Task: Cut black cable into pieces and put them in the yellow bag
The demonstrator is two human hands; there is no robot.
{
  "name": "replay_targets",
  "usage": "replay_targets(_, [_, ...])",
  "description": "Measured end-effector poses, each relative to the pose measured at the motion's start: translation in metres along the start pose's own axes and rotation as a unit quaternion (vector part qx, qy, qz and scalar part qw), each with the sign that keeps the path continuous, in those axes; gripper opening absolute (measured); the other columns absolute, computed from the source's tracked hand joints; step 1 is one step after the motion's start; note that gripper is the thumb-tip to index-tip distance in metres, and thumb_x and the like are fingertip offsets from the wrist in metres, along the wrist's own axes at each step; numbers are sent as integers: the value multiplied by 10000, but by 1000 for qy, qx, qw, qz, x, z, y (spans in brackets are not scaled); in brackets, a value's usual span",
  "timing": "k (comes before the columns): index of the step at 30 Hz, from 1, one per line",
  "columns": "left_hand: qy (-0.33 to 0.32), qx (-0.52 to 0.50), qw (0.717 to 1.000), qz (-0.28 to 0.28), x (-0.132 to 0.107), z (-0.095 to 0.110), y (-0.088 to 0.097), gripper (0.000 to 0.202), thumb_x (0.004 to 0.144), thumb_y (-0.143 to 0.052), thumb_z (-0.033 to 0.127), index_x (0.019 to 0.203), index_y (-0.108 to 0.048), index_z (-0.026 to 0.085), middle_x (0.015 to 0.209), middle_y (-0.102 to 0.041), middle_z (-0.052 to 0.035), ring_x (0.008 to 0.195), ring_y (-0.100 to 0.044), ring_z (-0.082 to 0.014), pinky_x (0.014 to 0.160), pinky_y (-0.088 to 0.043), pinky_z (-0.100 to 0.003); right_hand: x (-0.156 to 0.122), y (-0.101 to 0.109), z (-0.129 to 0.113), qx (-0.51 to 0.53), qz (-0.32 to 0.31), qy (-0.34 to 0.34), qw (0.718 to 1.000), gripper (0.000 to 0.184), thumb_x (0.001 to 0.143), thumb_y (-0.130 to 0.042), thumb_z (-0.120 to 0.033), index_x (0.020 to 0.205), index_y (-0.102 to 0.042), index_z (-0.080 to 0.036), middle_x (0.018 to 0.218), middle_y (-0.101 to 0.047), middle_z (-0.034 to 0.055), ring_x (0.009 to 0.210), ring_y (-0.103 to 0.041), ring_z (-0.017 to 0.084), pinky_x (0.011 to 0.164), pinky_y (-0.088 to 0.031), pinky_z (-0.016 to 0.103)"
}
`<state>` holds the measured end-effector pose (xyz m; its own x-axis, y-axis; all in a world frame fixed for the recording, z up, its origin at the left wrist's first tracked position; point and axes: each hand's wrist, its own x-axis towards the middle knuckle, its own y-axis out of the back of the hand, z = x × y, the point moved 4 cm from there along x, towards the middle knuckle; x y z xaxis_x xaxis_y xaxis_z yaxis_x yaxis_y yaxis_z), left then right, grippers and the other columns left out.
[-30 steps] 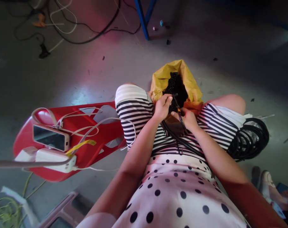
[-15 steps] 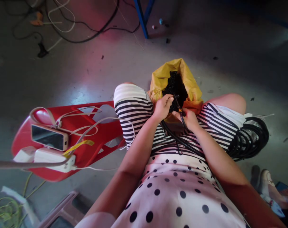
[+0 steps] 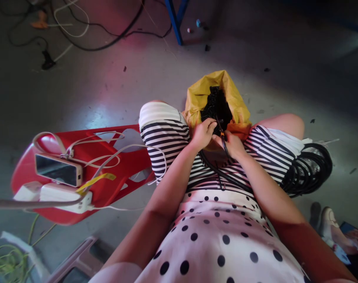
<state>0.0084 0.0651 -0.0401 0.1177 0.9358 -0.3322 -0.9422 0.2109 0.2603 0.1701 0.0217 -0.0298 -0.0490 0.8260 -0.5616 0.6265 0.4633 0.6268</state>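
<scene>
A black cable (image 3: pixel 235 180) runs from my lap up into my left hand (image 3: pixel 203 134), whose thumb and fingers are pinched together on it. My right hand (image 3: pixel 231 144) is closed beside it, around a slim black piece with an orange part (image 3: pixel 222 134); whether that is a hand tool or cable is too small to tell. Both hands meet at the near rim of a yellow bag (image 3: pixel 238 100) between my knees. Inside the bag lies a tangle of black scraps (image 3: pixel 213 100). The cable's end between my fingers is mostly hidden.
To the left, a red plastic stool (image 3: pixel 114 157) lies with a phone-like device (image 3: pixel 58 169) and a white power strip (image 3: pixel 65 198). Coiled black cable (image 3: pixel 313 169) is by my right knee. A blue metal leg (image 3: pixel 175 23) stands ahead; another person's shoe (image 3: pixel 328 220) shows lower right.
My right hand has shifted slightly inward and up, closer to my left hand. The whole view has drifted a little; the left hand keeps its pinch.
</scene>
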Motion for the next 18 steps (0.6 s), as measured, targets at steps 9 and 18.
replay_targets(9, [0,-78,997,15,-1,7,2,214,1022,-692,322,858,-625,202,737,-560,29,750,-549,-136,736,-449,-250,0,1,-2,30,1,14,999,525,974,-675,-747,1068,-698,-231,880,-775,94,806,-716,293,693,-412,311])
replay_targets(18, [31,-133,991,12,-1,6,2,291,970,-739,385,796,-583,211,699,-516,30,724,-534,-132,653,-434,-238,-2,4,-6,-4,5,21,1000,537,964,-668,-775,1032,-673,-242,839,-763,100,807,-728,320,669,-398,319])
